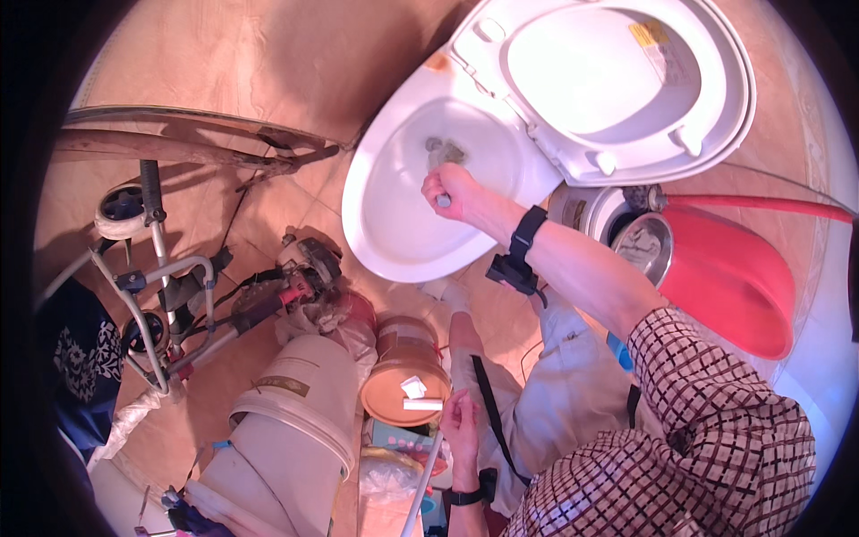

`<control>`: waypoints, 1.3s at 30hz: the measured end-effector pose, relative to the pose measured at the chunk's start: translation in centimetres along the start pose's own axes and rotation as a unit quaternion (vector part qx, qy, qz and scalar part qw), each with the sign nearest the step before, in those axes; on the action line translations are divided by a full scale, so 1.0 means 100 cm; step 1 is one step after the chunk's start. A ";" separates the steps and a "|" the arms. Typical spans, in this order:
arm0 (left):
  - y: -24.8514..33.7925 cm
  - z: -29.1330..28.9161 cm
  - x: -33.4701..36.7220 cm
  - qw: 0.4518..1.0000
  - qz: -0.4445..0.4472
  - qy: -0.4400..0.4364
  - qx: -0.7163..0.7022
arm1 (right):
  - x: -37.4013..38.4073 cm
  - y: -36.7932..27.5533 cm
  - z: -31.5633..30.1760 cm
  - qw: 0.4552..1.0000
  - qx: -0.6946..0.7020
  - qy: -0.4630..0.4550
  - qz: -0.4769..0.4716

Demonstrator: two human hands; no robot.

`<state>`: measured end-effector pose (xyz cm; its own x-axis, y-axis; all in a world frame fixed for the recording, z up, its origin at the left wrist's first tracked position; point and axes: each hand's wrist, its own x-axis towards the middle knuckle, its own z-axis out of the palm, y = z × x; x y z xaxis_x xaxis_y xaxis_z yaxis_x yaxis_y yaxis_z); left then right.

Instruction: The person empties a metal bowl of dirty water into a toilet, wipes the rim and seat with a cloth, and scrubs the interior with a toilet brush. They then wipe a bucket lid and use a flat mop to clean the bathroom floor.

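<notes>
My right hand (455, 190) is closed round the grey end of a short handle over the white toilet bowl (358, 224). Beyond the fist, a pale, worn brush head (445, 154) seems to reach toward the drain; its exact shape is unclear. Seat and lid (537, 152) are raised at the far right of the bowl. Low in the view, my left hand (459, 421) has curled fingers beside a bucket's orange lid (383, 394). A pale pole (420, 488) runs up close to that hand; whether I grip it cannot be made out.
A white bucket (304, 385) lies left of the orange-lidded one, with a dirty power tool (304, 268) behind it. A wheeled metal frame (161, 268) stands at the left. On the right are a red basin (734, 277) and a metal bowl (649, 246).
</notes>
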<state>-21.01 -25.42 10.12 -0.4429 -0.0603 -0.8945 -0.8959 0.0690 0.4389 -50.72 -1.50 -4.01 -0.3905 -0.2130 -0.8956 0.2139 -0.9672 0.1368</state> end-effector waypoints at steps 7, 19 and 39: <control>-0.002 0.000 -0.017 1.000 0.011 -0.015 -0.015 | -0.011 -0.001 -0.010 0.999 0.030 -0.011 0.027; 0.000 0.008 -0.026 1.000 -0.006 -0.015 0.022 | -0.030 0.074 -0.019 0.953 -0.283 0.053 -0.100; -0.015 -0.003 -0.035 0.999 -0.007 0.009 0.033 | -0.022 0.086 -0.063 0.879 -0.462 0.051 -0.105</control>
<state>-18.12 -25.59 12.57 -0.4315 -0.0804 -0.8985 -0.8980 0.1326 0.4194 -42.39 -8.51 -3.47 -0.4361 0.0169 -0.8998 0.8009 -0.4486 -0.3966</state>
